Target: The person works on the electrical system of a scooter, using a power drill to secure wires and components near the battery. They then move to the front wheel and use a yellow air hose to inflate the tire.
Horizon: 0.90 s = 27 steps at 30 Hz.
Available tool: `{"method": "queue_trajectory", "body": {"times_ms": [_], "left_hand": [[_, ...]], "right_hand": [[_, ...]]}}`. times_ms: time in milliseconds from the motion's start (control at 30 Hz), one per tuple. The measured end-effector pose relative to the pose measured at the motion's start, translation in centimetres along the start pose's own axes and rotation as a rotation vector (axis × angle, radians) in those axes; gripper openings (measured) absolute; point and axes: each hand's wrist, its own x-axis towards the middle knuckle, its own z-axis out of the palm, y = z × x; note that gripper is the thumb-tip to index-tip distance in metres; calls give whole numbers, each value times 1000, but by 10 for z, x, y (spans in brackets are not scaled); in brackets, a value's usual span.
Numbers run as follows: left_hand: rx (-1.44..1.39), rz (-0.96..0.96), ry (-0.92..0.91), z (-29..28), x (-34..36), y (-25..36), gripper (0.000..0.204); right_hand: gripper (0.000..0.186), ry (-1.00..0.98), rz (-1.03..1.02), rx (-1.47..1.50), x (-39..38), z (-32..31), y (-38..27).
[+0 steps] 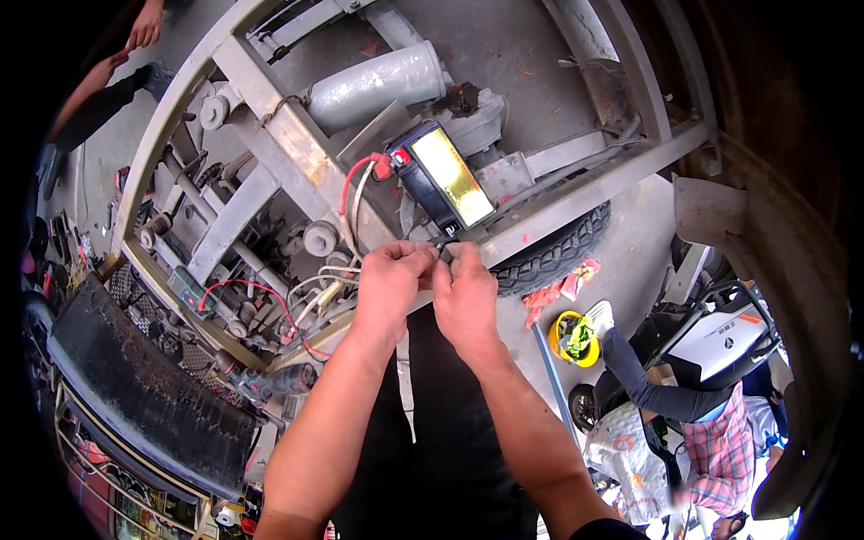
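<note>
A black battery (440, 177) with a bright yellow-white label rests tilted on the grey metal frame (297, 153). At its upper left terminal a red cable (353, 180) ends in a red cap. Just below the battery's lower end, my left hand (396, 281) and my right hand (465, 292) meet with fingers pinched. Between them sits a small dark piece (444, 243), perhaps a cable end; the fingertips cover most of it. Pale wires (337, 279) run along the frame beside my left hand.
A grey cylinder (378, 85) lies behind the battery. Under the frame's right rail is a tyre (553, 252). A yellow helmet (573, 338) lies on the floor, near a person in a plaid shirt (720, 445) and a white motorbike (720, 346). Another person's hands (144, 25) show far left.
</note>
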Motion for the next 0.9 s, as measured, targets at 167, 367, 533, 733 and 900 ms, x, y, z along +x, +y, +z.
{"method": "queue_trajectory", "body": {"times_ms": [167,367,533,733,900], "left_hand": [[105,-42,-14,10,-2,13,17],[90,95,138,19,3,-5,16],[6,44,208,23,0,-3,14],[84,128,313,29,8,-19,14],[175,148,404,39,9,-21,17]], "right_hand": [[19,50,-22,56,1,-3,3],[14,125,47,16,2,9,1],[18,-32,110,133,-2,-8,-7],[19,-115,318,495,-6,-45,26],[21,-59,305,581,10,-54,8]]}}
